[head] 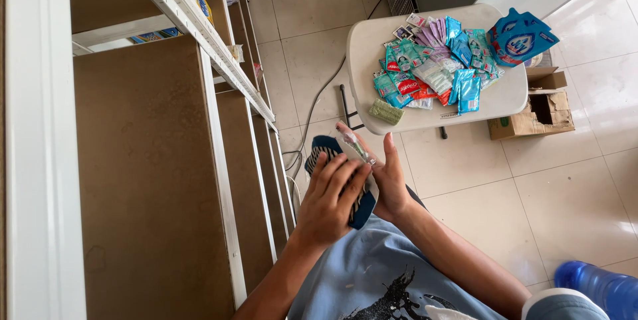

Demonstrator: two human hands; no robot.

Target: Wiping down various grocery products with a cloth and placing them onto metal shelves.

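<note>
I have both hands in front of my chest, beside the empty brown shelf unit (146,160). My right hand (392,180) grasps a small clear sachet (353,145) upright in its fingers; my left hand (330,202) lies curled over it, touching. Well apart, the white folding worktop (362,41) carries a heap of blue and teal sachets (438,67), with a cardboard box (535,114) beside it.

The folding table (372,47) is bare along its left edge; packets (435,67) crowd its middle and right.
</note>
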